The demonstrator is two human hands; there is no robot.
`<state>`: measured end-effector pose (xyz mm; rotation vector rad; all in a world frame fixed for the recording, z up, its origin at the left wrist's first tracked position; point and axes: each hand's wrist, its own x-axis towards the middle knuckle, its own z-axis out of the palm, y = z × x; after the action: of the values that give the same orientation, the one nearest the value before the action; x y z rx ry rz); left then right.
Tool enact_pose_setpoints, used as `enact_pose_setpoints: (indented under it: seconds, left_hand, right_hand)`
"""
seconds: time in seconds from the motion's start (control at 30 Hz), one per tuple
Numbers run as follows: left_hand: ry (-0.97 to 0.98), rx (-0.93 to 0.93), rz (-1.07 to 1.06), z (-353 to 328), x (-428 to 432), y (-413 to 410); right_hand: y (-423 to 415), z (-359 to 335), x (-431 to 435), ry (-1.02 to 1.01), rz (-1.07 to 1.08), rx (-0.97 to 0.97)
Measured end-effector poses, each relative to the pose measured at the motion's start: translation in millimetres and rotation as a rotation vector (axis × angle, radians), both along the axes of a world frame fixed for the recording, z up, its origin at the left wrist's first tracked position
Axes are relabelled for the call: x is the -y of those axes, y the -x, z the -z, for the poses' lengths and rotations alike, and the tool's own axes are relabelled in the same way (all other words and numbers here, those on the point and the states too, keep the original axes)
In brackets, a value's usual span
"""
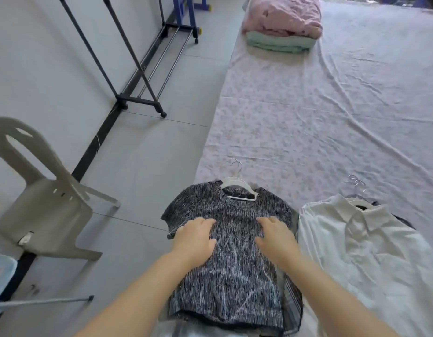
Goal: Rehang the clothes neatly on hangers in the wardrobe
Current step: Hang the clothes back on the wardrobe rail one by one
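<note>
A dark grey knitted short-sleeved top (232, 271) lies flat on the bed's near left corner. A white hanger (237, 183) sits in its neck, hook pointing away. My left hand (194, 242) and my right hand (275, 239) both rest flat on the top's chest, fingers fairly straight. To the right lies a white collared shirt (371, 259) on another hanger (356, 190), with more clothes partly hidden beneath it. Other garments show under the knitted top's hem.
A black clothes rack (140, 69) stands by the wall at the left. A grey plastic chair (45, 200) stands near left. Folded pink and green bedding (282, 25) lies at the bed's far end. The floral sheet (308, 113) covers the bed.
</note>
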<state>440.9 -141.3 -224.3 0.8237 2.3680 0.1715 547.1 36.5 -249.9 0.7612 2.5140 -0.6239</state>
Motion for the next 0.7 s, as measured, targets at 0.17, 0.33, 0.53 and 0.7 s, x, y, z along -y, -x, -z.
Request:
enact_pose_setpoints:
  seconds: [0.17, 0.33, 0.53, 0.7]
  left_hand:
    - [0.014, 0.018, -0.059, 51, -49, 48]
    - [-0.003, 0.015, -0.081, 101, -80, 82]
    - [0.033, 0.046, -0.092, 139, -89, 94]
    - [0.021, 0.052, -0.101, 143, -88, 94]
  right_hand:
    - [73, 68, -57, -0.018, -0.067, 0.054]
    - [129, 139, -87, -0.076, -0.122, 0.046]
    - [158, 202, -96, -0.115, -0.103, -0.014]
    - [155, 200, -98, -0.184, -0.086, -0.114]
